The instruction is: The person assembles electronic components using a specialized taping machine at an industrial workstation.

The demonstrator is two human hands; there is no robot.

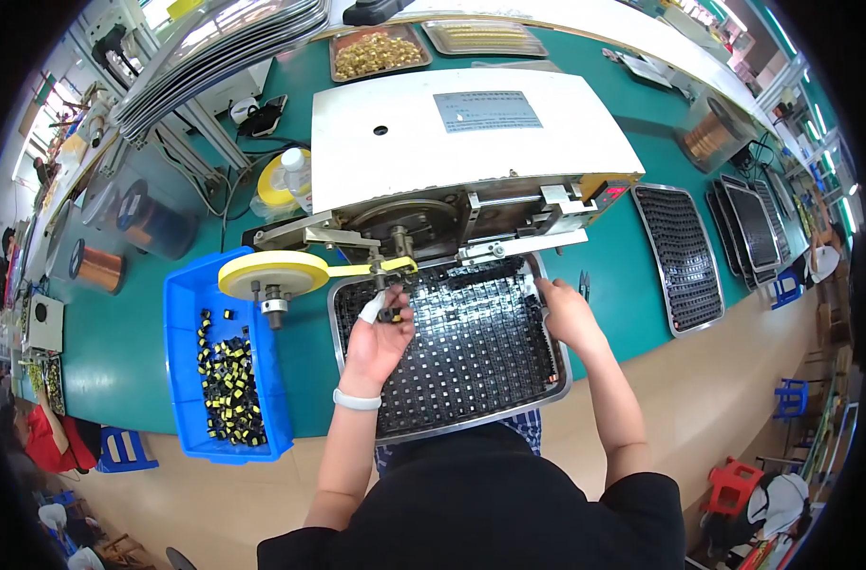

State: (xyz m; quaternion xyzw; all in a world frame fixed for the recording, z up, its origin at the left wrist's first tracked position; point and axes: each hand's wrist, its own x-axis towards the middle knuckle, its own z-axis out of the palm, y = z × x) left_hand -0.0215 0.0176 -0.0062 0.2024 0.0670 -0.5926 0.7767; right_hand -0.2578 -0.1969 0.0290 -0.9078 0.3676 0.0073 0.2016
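My left hand [380,344], palm up with a white wrap on a finger, is just below the taping head of a white machine [404,123]. Its fingers are curled round a small black-and-yellow coil bobbin [390,314]. From a yellow tape roll [273,274] on the machine's left, a strip runs to the head above this hand. My right hand [568,313] is closed at the upper right of a metal tray [561,385] filled with rows of small black parts [461,351]. What its fingertips pinch, if anything, is hidden.
A blue bin [181,380] of black-and-yellow bobbins stands left of the tray. Pliers [585,284] lie right of my right hand. Another filled tray [680,261] sits further right. Behind the machine is a tray of brass-coloured parts [379,52]. Copper wire spools [713,136] stand at the back right.
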